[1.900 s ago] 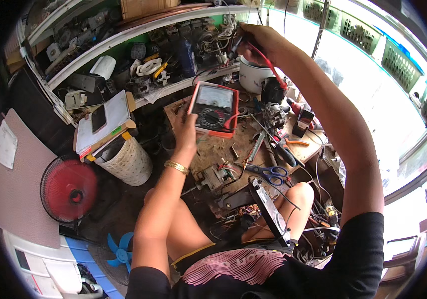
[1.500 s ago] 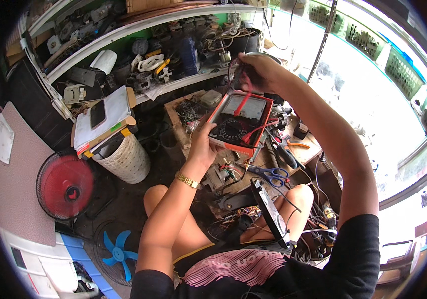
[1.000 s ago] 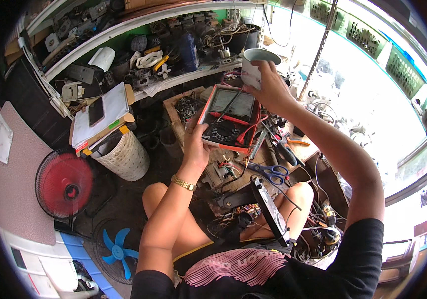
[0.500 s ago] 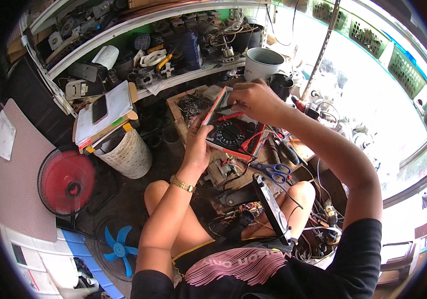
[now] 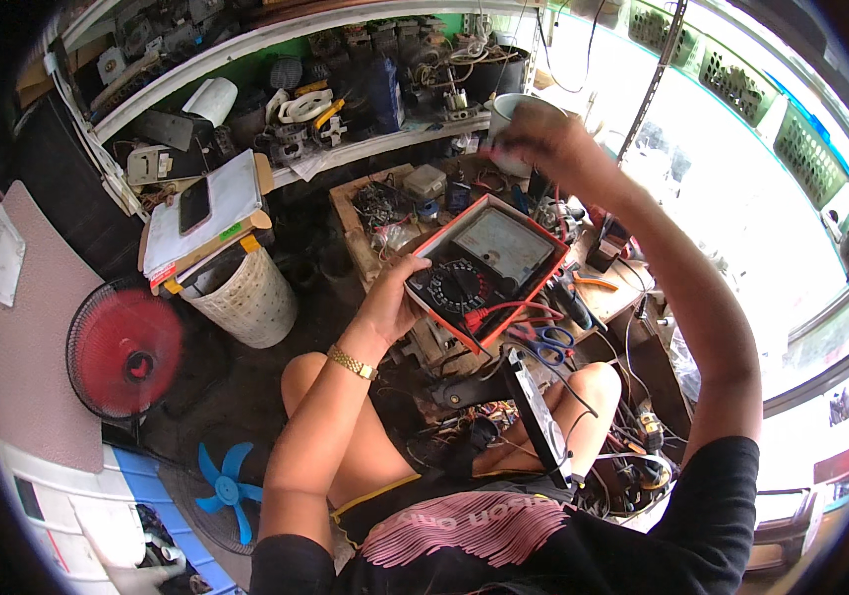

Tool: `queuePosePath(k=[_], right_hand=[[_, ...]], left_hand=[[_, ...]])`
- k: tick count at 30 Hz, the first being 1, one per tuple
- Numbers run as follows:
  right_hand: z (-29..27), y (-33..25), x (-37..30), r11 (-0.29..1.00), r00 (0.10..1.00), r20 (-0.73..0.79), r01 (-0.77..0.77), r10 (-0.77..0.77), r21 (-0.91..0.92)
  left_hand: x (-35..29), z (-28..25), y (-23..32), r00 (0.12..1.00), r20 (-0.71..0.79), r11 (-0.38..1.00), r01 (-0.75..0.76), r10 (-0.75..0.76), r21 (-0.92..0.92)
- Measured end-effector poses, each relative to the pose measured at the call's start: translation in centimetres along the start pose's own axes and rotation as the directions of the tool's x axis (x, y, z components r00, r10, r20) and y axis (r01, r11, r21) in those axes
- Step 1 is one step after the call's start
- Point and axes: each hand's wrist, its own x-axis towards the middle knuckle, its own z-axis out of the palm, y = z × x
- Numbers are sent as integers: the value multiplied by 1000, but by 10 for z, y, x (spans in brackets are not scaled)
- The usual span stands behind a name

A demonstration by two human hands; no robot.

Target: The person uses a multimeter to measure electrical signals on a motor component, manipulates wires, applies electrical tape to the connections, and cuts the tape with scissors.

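Observation:
My left hand grips the left side of a black multimeter with a round dial and a wide display window, set in an orange-red frame or box. The thumb lies over its edge. A red test lead runs from its lower corner. Raised beyond the meter, my right hand is smeared by motion in front of a grey bucket. Whether its fingers hold anything cannot be made out. Under the meter lies a cluttered wooden board.
Blue-handled scissors and orange-handled pliers lie right of the meter. A black-framed panel leans by my right knee. At left stand a red fan, a blue-bladed fan and a pale bin. Parts fill the back shelf.
My right hand has left the meter and swung up and to the right. The meter, still in my left hand, has turned to show its display window, and a red probe has gone from above the dial.

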Motion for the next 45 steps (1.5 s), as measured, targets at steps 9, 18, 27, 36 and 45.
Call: queuePosePath(k=[9, 18, 27, 36, 45], right_hand=[[29, -48, 15, 901, 976, 142, 91, -166, 424], [63, -23, -6, 916, 954, 282, -18, -105, 401], [62, -28, -15, 994, 973, 202, 108, -112, 34], [72, -21, -15, 992, 908, 414, -103, 64, 71], [39, 36, -43, 242, 586, 702, -809, 405, 535]], left_hand=[[0, -6, 2, 999, 43, 999, -4, 7, -54], [-18, 15, 5, 995, 97, 1000, 17, -18, 20], [-8, 25, -3, 987, 163, 990, 25, -2, -138], [4, 26, -8, 978, 139, 987, -150, 156, -56], [18, 13, 14, 999, 33, 1000, 3, -4, 22]])
